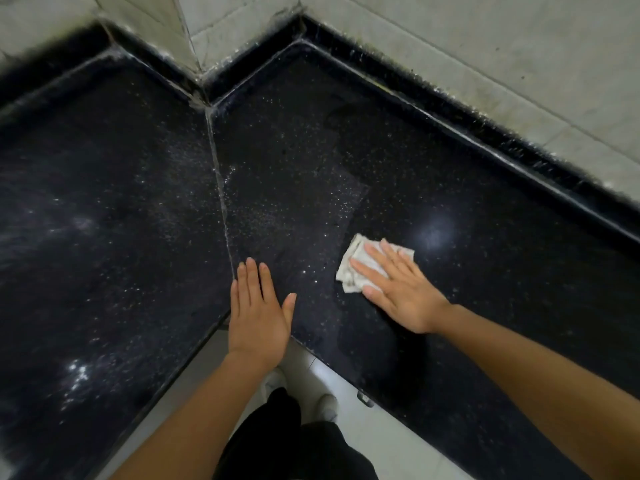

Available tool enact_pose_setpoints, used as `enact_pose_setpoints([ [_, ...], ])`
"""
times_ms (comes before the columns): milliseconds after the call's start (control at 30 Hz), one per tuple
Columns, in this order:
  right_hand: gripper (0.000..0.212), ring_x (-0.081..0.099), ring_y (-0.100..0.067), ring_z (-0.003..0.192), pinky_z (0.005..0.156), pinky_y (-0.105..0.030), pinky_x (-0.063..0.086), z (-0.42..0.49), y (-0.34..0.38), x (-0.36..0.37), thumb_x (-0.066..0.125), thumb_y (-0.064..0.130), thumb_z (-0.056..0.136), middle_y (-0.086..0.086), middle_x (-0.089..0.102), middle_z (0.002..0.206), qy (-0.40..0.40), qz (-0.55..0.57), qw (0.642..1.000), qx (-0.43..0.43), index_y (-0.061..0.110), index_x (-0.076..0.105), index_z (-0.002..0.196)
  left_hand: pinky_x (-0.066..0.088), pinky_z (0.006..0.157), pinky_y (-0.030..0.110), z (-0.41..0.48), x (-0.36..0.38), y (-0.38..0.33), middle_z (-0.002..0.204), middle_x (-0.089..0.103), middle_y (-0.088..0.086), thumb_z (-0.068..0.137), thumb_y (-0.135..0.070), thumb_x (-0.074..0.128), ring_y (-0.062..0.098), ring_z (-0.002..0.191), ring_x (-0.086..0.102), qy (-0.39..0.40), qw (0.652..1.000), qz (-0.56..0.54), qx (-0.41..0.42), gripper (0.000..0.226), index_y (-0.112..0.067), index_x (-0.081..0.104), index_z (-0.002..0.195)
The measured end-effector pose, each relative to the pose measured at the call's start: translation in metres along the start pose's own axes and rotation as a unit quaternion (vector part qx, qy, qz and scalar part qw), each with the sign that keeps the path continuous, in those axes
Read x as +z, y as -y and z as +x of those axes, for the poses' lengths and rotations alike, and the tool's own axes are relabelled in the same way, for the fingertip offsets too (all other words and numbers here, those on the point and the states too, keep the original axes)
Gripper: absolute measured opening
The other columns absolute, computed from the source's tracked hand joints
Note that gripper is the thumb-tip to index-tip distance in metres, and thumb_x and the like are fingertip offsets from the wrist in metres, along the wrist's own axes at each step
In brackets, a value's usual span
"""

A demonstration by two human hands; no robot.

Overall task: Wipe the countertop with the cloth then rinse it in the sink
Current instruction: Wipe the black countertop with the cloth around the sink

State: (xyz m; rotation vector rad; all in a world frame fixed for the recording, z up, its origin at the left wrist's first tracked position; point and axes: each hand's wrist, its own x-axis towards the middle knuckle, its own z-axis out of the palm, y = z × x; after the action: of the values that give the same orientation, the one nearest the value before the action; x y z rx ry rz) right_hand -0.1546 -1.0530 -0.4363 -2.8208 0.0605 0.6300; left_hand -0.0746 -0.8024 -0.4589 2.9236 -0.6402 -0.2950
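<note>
A black speckled countertop [467,209] wraps around an inner corner, with a seam running toward me. A small folded white cloth [356,271] lies flat on its right section. My right hand [394,285] presses down on the cloth with fingers spread, covering its right half. My left hand [258,313] rests flat and empty on the counter's front corner, fingers apart, a hand's width left of the cloth. No sink is in view.
Grey tiled walls [485,57] rise behind a raised black lip along the counter's back edge. A wall corner [194,46] juts into the counter. Light floor tiles [374,445] and my feet show below the front edge.
</note>
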Motion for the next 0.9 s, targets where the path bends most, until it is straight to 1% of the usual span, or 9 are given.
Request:
enact_pose_setpoints([
  [67,0.054,-0.033,-0.011,0.141,0.117,-0.035,-0.016,0.02,-0.01,-0.009,0.005,0.059,0.095,0.01,-0.021,0.159,-0.026,0.022,0.998,0.057,0.05,-0.01,0.146,0.023,0.111,0.048,0.001,0.001,0.001,0.144,0.036,0.029,0.096,-0.049,0.013,0.041,0.135,0.035,-0.004,1.0,0.006,-0.001,0.076,0.009,0.038,0.137],
  [133,0.054,-0.028,-0.014,0.143,0.115,-0.034,-0.017,0.04,-0.019,-0.019,0.01,0.055,0.098,0.007,-0.018,0.161,-0.052,0.053,0.99,0.118,0.046,-0.005,0.15,0.022,0.112,0.047,0.0,0.001,0.001,0.144,0.036,0.029,0.096,-0.049,0.014,0.04,0.135,0.034,-0.004,1.0,0.006,0.0,0.075,0.009,0.038,0.137],
  [267,0.055,-0.024,-0.019,0.145,0.115,-0.039,-0.014,0.079,-0.029,-0.04,0.012,0.053,0.101,0.004,-0.016,0.161,-0.089,0.12,0.96,0.238,0.041,-0.001,0.153,0.023,0.111,0.048,0.0,0.001,0.002,0.143,0.037,0.029,0.096,-0.048,0.017,0.041,0.134,0.036,0.002,1.0,0.014,0.005,0.074,0.009,0.04,0.136],
  [367,0.056,-0.027,-0.022,0.144,0.117,-0.042,-0.015,0.107,-0.03,-0.056,0.01,0.052,0.101,-0.001,-0.02,0.16,-0.085,0.146,0.941,0.293,0.039,-0.007,0.153,0.024,0.109,0.05,0.002,0.0,0.002,0.142,0.039,0.029,0.095,-0.048,0.02,0.041,0.132,0.038,0.0,1.0,0.021,0.008,0.073,0.009,0.042,0.135],
  [467,0.056,-0.03,-0.025,0.143,0.116,-0.044,-0.017,0.129,-0.024,-0.064,0.01,0.051,0.101,-0.002,-0.024,0.159,-0.082,0.172,0.928,0.321,0.039,-0.01,0.152,0.022,0.114,0.047,0.003,0.0,0.003,0.141,0.04,0.029,0.095,-0.047,0.02,0.04,0.132,0.039,0.006,1.0,0.019,0.011,0.072,0.008,0.042,0.135],
  [533,0.056,-0.031,-0.026,0.142,0.116,-0.044,-0.018,0.136,-0.022,-0.065,0.009,0.051,0.101,-0.002,-0.025,0.159,-0.082,0.176,0.926,0.323,0.039,-0.011,0.152,0.016,0.113,0.044,0.002,0.001,0.004,0.141,0.04,0.03,0.095,-0.048,0.019,0.041,0.132,0.038,0.005,1.0,0.017,0.014,0.072,0.009,0.041,0.135],
  [600,0.056,-0.03,-0.026,0.143,0.116,-0.044,-0.018,0.137,-0.019,-0.066,0.01,0.051,0.101,-0.003,-0.024,0.159,-0.081,0.156,0.936,0.304,0.039,-0.009,0.152,0.012,0.112,0.044,0.002,0.002,0.004,0.141,0.04,0.03,0.095,-0.047,0.02,0.041,0.132,0.038,0.001,1.0,0.018,0.014,0.072,0.009,0.041,0.135],
  [733,0.054,-0.029,-0.024,0.143,0.116,-0.042,-0.017,0.136,-0.006,-0.063,0.011,0.052,0.101,-0.002,-0.021,0.16,-0.065,0.108,0.968,0.218,0.041,-0.005,0.152,0.013,0.111,0.045,0.003,0.001,0.004,0.141,0.04,0.03,0.094,-0.046,0.023,0.041,0.132,0.038,0.003,1.0,0.012,0.012,0.071,0.009,0.041,0.135],
  [900,0.052,-0.03,-0.021,0.143,0.114,-0.038,-0.02,0.115,0.024,-0.047,0.011,0.051,0.102,0.0,-0.022,0.16,-0.048,0.071,0.99,0.115,0.044,-0.003,0.151,0.014,0.111,0.043,0.003,-0.002,0.004,0.141,0.041,0.028,0.094,-0.048,0.022,0.04,0.132,0.04,0.013,1.0,0.008,0.011,0.071,0.007,0.042,0.135],
])
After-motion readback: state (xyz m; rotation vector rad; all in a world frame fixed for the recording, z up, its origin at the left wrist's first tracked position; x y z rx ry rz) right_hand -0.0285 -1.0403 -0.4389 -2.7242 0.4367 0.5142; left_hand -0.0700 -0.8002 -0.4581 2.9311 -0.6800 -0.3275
